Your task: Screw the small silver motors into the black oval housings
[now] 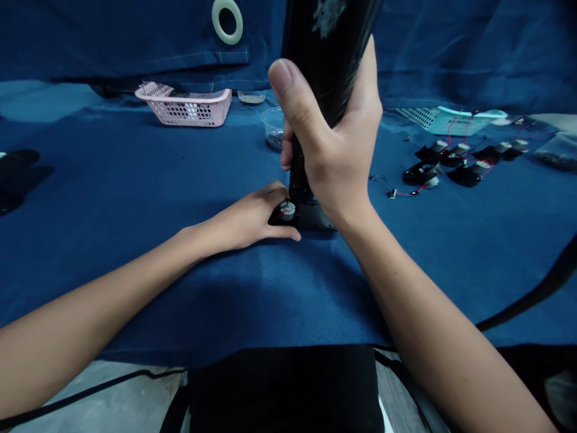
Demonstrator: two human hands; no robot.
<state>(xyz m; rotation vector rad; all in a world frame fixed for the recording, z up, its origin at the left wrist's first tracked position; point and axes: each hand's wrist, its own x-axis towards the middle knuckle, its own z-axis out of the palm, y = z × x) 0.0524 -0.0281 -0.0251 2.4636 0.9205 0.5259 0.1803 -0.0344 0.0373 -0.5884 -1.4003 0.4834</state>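
Note:
My right hand is wrapped round a tall black tool that stands upright, its lower end down on a small black part on the blue cloth. My left hand rests on the cloth just left of the tool's tip, its fingers curled round that part, where a small round silver-and-red piece shows. The tool's tip itself is hidden behind my hands.
A pink basket stands at the back left, with a clear cup of dark bits beside it. At the right lie a teal basket and several black parts with red wires. A black cable crosses the lower right.

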